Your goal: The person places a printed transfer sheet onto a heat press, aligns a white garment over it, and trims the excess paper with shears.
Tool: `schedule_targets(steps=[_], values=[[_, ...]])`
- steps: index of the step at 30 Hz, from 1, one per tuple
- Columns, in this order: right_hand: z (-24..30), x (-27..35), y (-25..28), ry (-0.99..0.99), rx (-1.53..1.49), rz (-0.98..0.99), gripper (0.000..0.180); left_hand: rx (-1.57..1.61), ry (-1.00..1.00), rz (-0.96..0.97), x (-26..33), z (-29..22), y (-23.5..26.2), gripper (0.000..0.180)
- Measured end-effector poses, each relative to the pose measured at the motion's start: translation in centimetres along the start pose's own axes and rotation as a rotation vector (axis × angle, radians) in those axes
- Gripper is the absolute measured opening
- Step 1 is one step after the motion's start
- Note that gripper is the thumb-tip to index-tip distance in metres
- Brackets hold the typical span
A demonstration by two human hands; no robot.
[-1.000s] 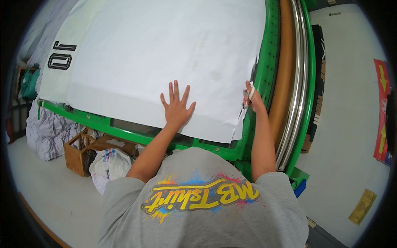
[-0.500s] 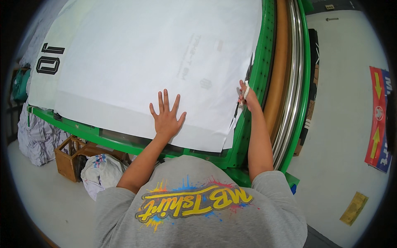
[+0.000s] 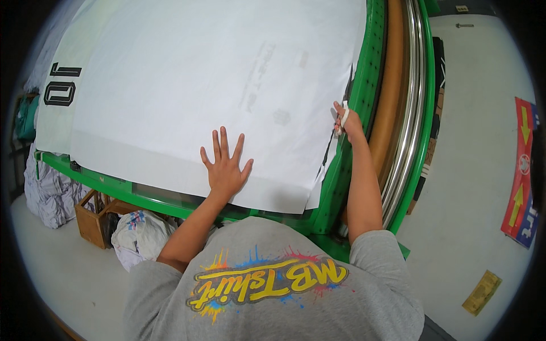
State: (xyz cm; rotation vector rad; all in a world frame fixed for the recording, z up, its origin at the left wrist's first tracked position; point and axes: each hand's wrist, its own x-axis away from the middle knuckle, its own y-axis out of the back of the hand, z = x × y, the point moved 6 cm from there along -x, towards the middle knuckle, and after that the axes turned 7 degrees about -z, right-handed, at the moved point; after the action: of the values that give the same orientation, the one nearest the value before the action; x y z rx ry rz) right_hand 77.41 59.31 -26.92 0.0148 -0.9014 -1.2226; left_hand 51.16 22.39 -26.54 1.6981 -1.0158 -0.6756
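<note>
A large white paper sheet point(image 3: 170, 85) covers the bed of a green-framed machine point(image 3: 153, 197). My left hand point(image 3: 226, 170) lies flat on the sheet near its front edge, fingers spread. At the sheet's right edge, my right hand point(image 3: 351, 125) is closed around what look like small white-handled scissors point(image 3: 345, 115); the blades are mostly hidden. Along that edge the paper is ragged, with dark slits showing beside the green rail. Under the white sheet's left side, a paler sheet point(image 3: 54, 125) with black printed figures sticks out.
Right of the bed run a brown roller point(image 3: 392, 79) and shiny metal bars point(image 3: 410, 102). Below the front left stand a wooden crate point(image 3: 91, 227), a white sack point(image 3: 139, 233) and heaped pale cloth point(image 3: 51, 193). A red and blue sign point(image 3: 520, 170) lies on the right floor.
My right hand has shifted slightly up and right along the sheet's edge with the scissors. The left hand stays flat on the paper, and the view has moved a little.
</note>
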Motion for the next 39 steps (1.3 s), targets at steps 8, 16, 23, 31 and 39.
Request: schedule_targets(steps=[8,16,23,31,39], values=[[2.9,-1.1,0.0,-0.061,-0.209,0.075,0.059,0.002,0.013,0.016,-0.3,0.0,0.0,0.082],[2.8,-5.4,1.1,0.039,-0.033,-0.004,0.050,-0.012,0.025,0.050,-0.5,0.0,-0.3,0.080],[6.8,-7.2,1.3,-0.049,-0.206,0.048,0.056,-0.018,0.020,0.050,-0.3,0.1,-0.6,0.082],[7.1,-10.6,1.8,0.048,-0.109,0.033,0.060,-0.042,0.000,0.041,-0.6,-0.1,-0.6,0.083],[11.2,-14.2,2.6,0.042,0.005,0.022,0.065,-0.076,0.023,0.068,-0.7,-0.2,-0.5,0.080]])
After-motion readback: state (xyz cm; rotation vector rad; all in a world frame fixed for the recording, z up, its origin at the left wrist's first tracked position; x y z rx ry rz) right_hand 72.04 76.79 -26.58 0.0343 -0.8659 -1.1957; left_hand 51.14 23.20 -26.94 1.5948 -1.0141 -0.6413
